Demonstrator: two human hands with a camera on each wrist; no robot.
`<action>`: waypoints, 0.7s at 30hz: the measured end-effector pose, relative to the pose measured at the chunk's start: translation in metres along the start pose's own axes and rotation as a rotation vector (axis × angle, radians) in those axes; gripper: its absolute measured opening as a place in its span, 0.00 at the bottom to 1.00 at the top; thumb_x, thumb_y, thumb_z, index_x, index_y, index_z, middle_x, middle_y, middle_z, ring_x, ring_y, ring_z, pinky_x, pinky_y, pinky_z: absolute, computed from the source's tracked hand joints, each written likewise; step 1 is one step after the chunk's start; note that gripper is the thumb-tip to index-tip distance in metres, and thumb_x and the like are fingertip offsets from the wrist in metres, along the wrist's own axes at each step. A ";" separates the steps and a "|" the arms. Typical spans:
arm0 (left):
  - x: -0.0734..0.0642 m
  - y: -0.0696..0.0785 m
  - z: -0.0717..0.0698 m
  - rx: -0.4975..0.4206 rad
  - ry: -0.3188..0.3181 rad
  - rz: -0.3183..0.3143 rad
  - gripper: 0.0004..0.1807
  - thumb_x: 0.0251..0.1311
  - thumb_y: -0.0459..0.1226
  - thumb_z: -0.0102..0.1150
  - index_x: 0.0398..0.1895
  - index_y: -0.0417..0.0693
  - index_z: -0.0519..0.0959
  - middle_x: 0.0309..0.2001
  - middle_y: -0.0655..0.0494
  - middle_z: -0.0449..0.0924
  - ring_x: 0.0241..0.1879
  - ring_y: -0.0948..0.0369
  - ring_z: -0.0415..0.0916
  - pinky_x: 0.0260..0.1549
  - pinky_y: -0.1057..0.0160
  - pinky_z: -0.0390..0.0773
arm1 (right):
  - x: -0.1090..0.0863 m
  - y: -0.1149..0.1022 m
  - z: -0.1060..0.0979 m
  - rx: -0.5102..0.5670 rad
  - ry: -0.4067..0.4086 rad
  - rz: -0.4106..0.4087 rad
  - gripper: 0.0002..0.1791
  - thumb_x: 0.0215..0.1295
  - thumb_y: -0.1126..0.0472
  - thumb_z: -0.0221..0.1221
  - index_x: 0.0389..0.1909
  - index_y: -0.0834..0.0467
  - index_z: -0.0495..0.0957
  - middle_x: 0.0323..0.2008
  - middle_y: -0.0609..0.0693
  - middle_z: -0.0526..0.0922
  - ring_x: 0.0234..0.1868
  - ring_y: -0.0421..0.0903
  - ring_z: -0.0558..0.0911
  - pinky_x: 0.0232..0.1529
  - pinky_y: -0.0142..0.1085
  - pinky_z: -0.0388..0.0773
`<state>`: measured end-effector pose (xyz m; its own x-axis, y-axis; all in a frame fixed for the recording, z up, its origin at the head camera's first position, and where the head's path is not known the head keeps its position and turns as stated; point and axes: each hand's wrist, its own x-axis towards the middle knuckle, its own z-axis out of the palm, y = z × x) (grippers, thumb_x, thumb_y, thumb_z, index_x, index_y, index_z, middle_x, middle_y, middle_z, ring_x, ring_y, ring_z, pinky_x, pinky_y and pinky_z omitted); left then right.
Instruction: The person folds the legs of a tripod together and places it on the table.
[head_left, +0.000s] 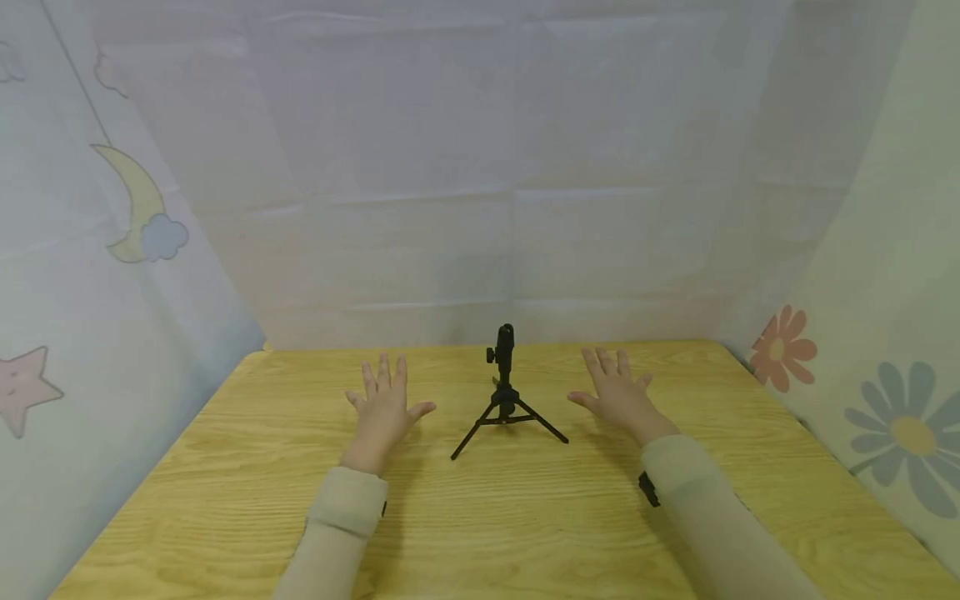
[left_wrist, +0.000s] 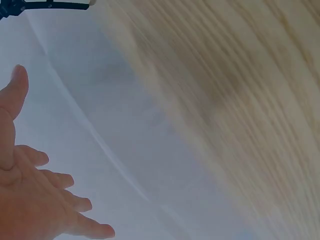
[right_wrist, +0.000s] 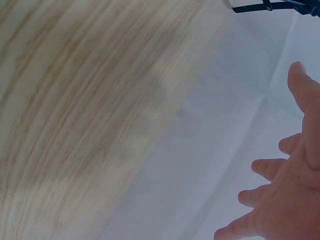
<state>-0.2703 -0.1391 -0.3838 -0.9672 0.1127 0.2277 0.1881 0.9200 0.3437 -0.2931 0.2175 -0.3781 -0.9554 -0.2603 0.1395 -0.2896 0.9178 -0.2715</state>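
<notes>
A small black tripod stand stands upright on the wooden table, its legs spread and a knob on the left of its upper part. To its left is my left hand, fingers straight and spread, holding nothing. My right hand is on the tripod's other side, likewise spread and apart from it. Each wrist view shows the palm side of a hand, the left hand and the right hand, with a piece of the black tripod leg at the top edge.
The wooden table reaches back to a pale creased cloth. Cloth walls flank it, with a moon and star on the left and flowers on the right. A dark band sits at the right sleeve's cuff.
</notes>
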 end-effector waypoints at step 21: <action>-0.001 0.005 0.004 0.013 0.006 0.020 0.51 0.62 0.54 0.59 0.76 0.35 0.46 0.74 0.29 0.35 0.70 0.30 0.27 0.53 0.19 0.40 | -0.005 -0.003 0.005 -0.046 0.010 -0.023 0.48 0.67 0.39 0.55 0.76 0.63 0.46 0.73 0.70 0.43 0.70 0.75 0.37 0.51 0.81 0.35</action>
<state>-0.2687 -0.1328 -0.3859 -0.9622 0.1286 0.2401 0.2050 0.9224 0.3274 -0.2876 0.2145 -0.3823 -0.9479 -0.2784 0.1550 -0.3082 0.9245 -0.2244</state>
